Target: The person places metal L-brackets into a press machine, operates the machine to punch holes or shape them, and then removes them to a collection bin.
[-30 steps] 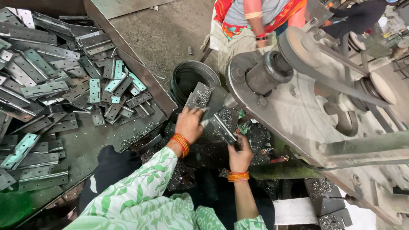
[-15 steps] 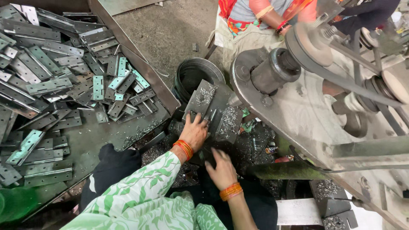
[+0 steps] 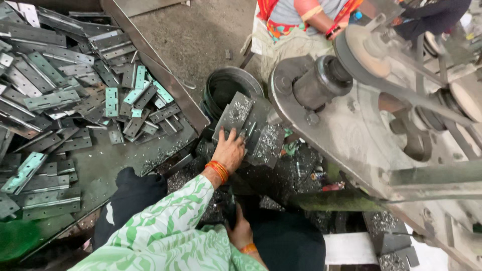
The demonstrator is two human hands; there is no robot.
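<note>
Left hand (image 3: pixel 230 149) lies flat, fingers spread, on a metal plate (image 3: pixel 236 113) beside the black bucket (image 3: pixel 228 85); right hand (image 3: pixel 240 232) below it, grip unclear.

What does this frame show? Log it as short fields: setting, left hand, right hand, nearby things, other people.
setting: metal workshop, seen from above
left hand: left hand rests on the grey metal plates at the machine, fingers spread
right hand: right hand low near the lap, what it holds cannot be told
nearby things: dark round bucket; tray piled with metal hinges; metal shavings
other people: a seated person at the top
</note>
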